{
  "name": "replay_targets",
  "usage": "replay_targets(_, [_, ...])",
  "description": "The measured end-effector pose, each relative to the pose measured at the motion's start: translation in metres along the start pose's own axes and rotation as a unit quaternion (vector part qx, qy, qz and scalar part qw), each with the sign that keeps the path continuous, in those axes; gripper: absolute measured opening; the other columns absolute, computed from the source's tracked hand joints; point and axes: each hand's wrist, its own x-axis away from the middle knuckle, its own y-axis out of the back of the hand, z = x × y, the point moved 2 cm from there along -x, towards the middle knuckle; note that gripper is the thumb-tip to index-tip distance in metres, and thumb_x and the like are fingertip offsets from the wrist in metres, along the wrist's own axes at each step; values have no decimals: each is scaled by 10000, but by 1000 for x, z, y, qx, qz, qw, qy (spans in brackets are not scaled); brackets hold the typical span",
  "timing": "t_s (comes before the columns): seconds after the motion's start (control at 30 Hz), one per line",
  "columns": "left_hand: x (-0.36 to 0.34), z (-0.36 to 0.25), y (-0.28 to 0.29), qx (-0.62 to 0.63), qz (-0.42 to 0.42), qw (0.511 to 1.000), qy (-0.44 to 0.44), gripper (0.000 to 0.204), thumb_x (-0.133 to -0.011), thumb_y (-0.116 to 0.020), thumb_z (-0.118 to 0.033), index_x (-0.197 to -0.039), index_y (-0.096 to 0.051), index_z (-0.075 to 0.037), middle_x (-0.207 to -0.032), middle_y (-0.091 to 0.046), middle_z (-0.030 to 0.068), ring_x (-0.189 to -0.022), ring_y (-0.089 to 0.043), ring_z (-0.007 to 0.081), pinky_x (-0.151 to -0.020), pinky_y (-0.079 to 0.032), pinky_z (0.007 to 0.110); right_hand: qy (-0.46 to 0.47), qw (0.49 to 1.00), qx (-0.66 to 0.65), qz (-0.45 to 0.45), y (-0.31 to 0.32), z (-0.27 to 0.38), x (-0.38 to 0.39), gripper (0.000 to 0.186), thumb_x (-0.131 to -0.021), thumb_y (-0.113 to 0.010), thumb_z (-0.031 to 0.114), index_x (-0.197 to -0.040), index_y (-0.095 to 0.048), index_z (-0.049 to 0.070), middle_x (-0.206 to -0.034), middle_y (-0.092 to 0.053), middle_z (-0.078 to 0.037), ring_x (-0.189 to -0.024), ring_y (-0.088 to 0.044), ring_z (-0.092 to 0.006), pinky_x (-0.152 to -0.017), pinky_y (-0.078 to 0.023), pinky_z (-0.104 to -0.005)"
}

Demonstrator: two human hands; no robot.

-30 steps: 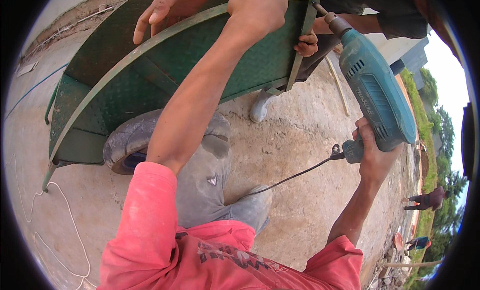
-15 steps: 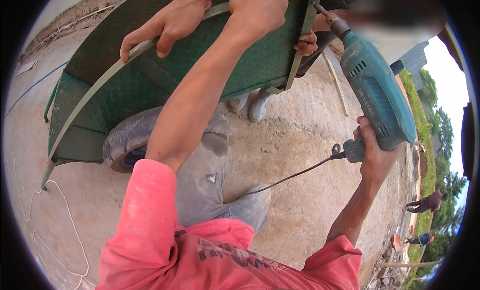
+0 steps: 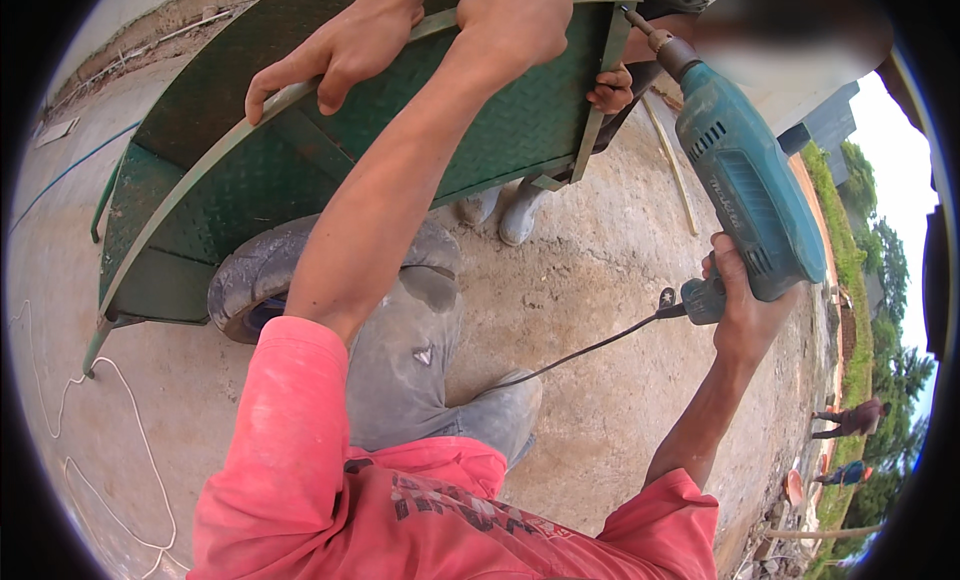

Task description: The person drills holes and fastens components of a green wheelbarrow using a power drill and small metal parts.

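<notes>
My left hand [image 3: 515,20] is closed over the upper rim of a green metal tray [image 3: 470,130] with a checker-plate panel. My right hand [image 3: 745,300] grips a teal corded drill [image 3: 740,170]; its bit reaches the tray's upper right corner, though exact contact is hard to tell. A co-worker's hand [image 3: 340,60] rests on the curved rim left of mine, and another hand [image 3: 610,88] holds the right edge bar. A dirty rubber tire [image 3: 235,285] lies under the tray, beside my legs.
The co-worker's grey boots [image 3: 518,212] stand on the concrete ground [image 3: 600,360] behind the tray. A white cord [image 3: 145,450] snakes at lower left, a blue line runs at far left, and a pale strip [image 3: 675,160] lies beyond. Two people work far right along a grassy edge.
The co-worker's upper hand has moved down and left onto the curved rim. The drill has shifted slightly left. My left hand stays on the rim.
</notes>
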Motion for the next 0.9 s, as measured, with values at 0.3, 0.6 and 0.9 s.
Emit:
replay_targets(0.3, [-1, 0, 2, -3, 7, 1000, 2, 152, -758, -731, -67, -876, -765, 21, -942, -738, 257, -954, -735, 407, -842, -595, 472, -15, 1000, 7, 8, 1, 3, 2, 277, -851, -835, 110, -1021, -696, -59, -805, -701, -83, -676, -661, -144, -626, -533, -281])
replay_targets(0.6, [-1, 2, 1, -10, -2, 1000, -11, 143, -765, -719, -70, -868, -762, 21, -929, -740, 250, -937, -737, 405, -835, -594, 473, -18, 1000, 2, -2, 1, 6, 5, 255, -847, -832, 103, -998, -706, -59, -784, -700, -80, -673, -655, -142, -636, -527, -279])
replay_targets(0.9, [-3, 5, -2, 0, -26, 999, -18, 147, -762, -713, -88, -851, -755, 22, -921, -737, 255, -917, -734, 410, -838, -589, 485, -36, 999, -17, -32, 7, 9, 22, 385, -846, -857, 193, -1065, -687, -74, -862, -717, -123, -702, -689, -179, -636, -550, -286])
